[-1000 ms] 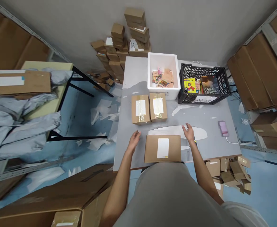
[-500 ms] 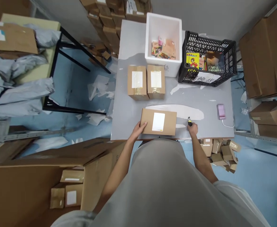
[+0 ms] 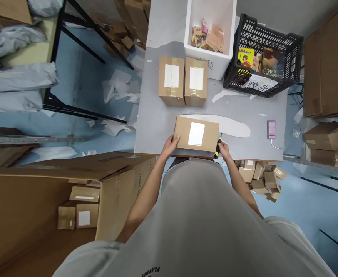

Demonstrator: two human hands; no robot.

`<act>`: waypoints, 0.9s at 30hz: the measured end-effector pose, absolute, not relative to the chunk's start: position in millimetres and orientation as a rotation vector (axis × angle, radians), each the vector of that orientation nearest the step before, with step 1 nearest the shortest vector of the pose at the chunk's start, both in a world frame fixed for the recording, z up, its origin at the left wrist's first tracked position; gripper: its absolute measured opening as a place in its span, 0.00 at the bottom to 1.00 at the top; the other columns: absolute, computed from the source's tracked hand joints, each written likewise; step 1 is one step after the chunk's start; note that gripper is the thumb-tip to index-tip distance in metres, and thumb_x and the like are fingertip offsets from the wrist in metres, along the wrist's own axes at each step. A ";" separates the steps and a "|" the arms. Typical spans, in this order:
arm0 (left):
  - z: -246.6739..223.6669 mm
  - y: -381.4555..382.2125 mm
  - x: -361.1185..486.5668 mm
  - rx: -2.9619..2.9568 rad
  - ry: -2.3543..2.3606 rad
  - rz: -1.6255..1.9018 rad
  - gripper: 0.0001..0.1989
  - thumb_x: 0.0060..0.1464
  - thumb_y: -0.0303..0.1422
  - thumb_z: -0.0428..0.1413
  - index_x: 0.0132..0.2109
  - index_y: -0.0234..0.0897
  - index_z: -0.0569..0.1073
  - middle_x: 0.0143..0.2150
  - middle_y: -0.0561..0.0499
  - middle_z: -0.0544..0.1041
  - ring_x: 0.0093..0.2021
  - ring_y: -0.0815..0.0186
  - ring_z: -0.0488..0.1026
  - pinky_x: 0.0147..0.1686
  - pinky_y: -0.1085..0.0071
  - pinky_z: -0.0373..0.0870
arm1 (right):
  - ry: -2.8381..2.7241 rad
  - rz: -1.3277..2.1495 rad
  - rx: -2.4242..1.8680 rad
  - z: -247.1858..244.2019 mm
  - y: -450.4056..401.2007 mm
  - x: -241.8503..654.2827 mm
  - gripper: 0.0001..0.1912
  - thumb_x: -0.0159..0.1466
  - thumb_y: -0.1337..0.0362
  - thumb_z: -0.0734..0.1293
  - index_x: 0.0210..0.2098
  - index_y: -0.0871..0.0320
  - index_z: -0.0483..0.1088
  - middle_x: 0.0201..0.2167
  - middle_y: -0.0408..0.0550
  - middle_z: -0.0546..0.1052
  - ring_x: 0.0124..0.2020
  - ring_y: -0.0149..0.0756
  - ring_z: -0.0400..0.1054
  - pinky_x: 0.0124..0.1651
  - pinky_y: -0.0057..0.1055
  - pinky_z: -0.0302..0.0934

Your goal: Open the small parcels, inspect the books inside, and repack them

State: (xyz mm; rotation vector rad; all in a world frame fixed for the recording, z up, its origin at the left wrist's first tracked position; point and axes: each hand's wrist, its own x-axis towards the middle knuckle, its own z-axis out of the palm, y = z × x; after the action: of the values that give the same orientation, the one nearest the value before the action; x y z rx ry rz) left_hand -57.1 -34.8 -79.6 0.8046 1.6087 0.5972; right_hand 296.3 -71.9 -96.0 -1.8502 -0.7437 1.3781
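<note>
A brown cardboard box (image 3: 183, 131) with a white label lies at the front of the grey table. My left hand (image 3: 171, 146) grips its left end, thumb on top and the other fingers hidden from view. At the opposite end, my right hand (image 3: 223, 149) is closed on a yellow and black utility knife (image 3: 218, 148). The knife points away from me, close beside the box's right edge; whether it touches cannot be told. Farther back, two taped cardboard boxes (image 3: 171, 94) (image 3: 196, 96) stand side by side, each with a white label.
Behind them are a white foam box (image 3: 215, 61) and a black plastic crate (image 3: 232, 77), both holding books. A phone (image 3: 271, 129) with a cable lies at the right. An open large carton (image 3: 122, 200) stands at my left; flattened small boxes (image 3: 265, 181) lie on the floor at right.
My right hand has brought the utility knife leftward to the box's right end. My left hand keeps its hold on the box. The whole view has shifted somewhat.
</note>
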 end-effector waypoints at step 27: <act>-96.8 -62.1 -100.8 1.064 1.535 0.591 0.33 0.62 0.43 0.61 0.71 0.37 0.79 0.76 0.36 0.77 0.73 0.44 0.77 0.75 0.46 0.74 | -0.779 1.215 -1.884 -46.8 -50.5 298.4 0.23 0.52 0.55 0.70 0.47 0.54 0.75 0.51 0.54 0.87 0.47 0.43 0.79 0.54 0.38 0.73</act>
State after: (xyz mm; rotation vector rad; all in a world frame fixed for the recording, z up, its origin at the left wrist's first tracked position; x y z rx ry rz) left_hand -100.8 -62.1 -96.8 1.0640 1.5350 0.5912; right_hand 298.4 -50.5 -46.8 -1.8842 -0.7792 1.2147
